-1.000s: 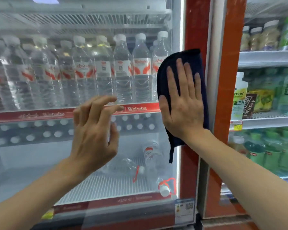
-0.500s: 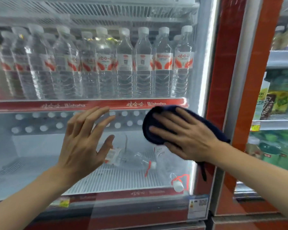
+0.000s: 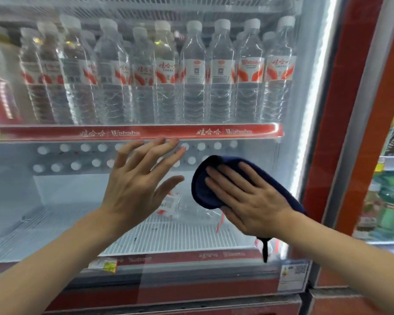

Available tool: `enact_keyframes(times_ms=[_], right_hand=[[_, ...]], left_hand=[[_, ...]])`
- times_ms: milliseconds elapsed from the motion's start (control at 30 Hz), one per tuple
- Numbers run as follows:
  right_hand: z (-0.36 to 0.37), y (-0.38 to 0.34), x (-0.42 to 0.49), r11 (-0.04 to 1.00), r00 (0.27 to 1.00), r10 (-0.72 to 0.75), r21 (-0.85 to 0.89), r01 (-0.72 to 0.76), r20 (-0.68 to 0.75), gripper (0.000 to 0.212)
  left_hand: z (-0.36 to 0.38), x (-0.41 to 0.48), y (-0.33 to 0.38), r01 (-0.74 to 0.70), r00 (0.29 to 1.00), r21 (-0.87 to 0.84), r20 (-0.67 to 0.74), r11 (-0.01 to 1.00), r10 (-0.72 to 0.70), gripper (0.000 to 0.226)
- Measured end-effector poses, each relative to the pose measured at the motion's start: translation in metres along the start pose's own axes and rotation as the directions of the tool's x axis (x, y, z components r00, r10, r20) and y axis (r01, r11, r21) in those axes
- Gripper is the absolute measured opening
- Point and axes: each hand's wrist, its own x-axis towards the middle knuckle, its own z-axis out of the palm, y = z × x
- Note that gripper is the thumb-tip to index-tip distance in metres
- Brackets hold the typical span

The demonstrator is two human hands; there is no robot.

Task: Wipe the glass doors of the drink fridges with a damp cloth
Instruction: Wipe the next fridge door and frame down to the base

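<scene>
Downward travel marks the last second: the right hand (image 3: 248, 201) and cloth (image 3: 201, 189) have left the right edge of the door (image 3: 43, 201), beside the bottles (image 3: 193, 76), and now lie below the red strip (image 3: 146, 133), with the fingers (image 3: 228, 178) pointing left instead of up.

Head view. The right hand's fingers lie straight and flat, pressing the dark cloth against the glass without gripping it; a tail of cloth hangs below the wrist. The left hand (image 3: 134, 192) is spread and relaxed and holds nothing, its fingertips level with the strip; whether it touches the glass cannot be told.

Technique, as judged: keep the whole palm bearing evenly, overlap each pass with the last, and carry strokes fully to the lit right edge and the bottom rail, since the lower pane probably still needs covering.

Counts: two hands; one cloth; two fridges, the second fridge (image 3: 389, 201) at far right; roughly nine bottles in the upper front row, the leftmost blurred; at least one fallen bottle (image 3: 168, 204) on the lower shelf, partly hidden.
</scene>
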Motion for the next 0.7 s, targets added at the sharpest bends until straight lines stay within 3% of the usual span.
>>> enact_keyframes(times_ms=[100,200,300,400,533,633,700], right_hand=[[-0.017,0.038,0.024,0.996,0.996,-0.086,-0.001,0.086,0.036,0.061],[-0.031,0.061,0.065,0.991,0.989,0.132,0.017,-0.131,-0.071,0.06],[-0.03,0.044,0.086,0.942,0.932,0.335,0.039,-0.333,-0.141,0.061],[-0.011,-0.004,0.079,0.918,0.906,0.396,0.06,-0.392,-0.146,0.064],[0.001,-0.033,0.062,0.991,0.989,0.137,0.005,-0.137,-0.06,0.067],[-0.013,0.0,0.069,0.987,0.986,-0.158,-0.024,0.159,0.053,0.066],[-0.026,0.029,0.094,0.984,0.982,-0.179,-0.013,0.18,0.054,0.062]], left_hand=[[-0.011,-0.007,-0.01,0.036,0.999,-0.027,0.003,0.999,-0.036,0.041],[-0.017,-0.02,-0.022,0.093,0.996,0.02,0.011,0.996,-0.093,0.041],[-0.015,-0.024,-0.026,0.104,0.994,0.039,0.017,0.994,-0.105,0.042],[-0.013,-0.023,-0.028,0.071,0.997,0.063,0.0,0.995,-0.071,0.041],[-0.022,-0.023,-0.037,0.052,0.998,0.009,0.04,0.999,-0.052,0.041],[-0.036,-0.032,-0.049,0.046,0.998,0.024,0.046,0.999,-0.048,0.045],[-0.046,-0.042,-0.063,0.102,0.994,0.078,0.036,0.992,-0.105,0.052]])
